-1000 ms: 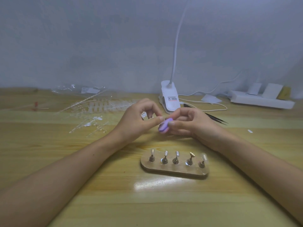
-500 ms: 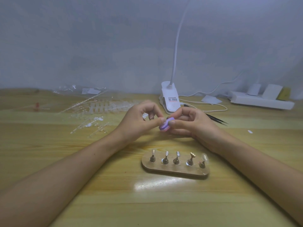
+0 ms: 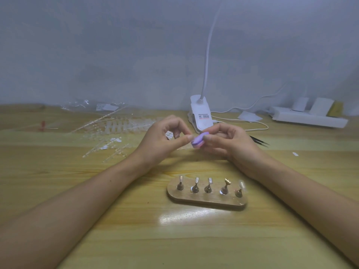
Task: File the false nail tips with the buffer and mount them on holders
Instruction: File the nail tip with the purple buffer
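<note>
My right hand [image 3: 228, 144] pinches a small purple buffer block [image 3: 197, 142] above the middle of the table. My left hand [image 3: 164, 141] has thumb and fingers curled together right against the buffer's left end; a nail tip between them is too small to make out. In front of my hands lies a wooden holder base [image 3: 206, 199] with several metal holders; the rightmost one carries a clear nail tip [image 3: 241, 185]. Strips of clear false nail tips [image 3: 124, 126] lie scattered to the left.
A white clip lamp [image 3: 201, 115] stands behind my hands, its cable running right. Black tweezers [image 3: 259, 141] lie to the right of my right hand. A white power strip [image 3: 308, 118] sits at the back right, and a clear plastic bag [image 3: 91, 106] at the back left.
The buffer has shifted slightly up and tilted between my fingers, a small rubbing motion; both hands stay in the same place.
</note>
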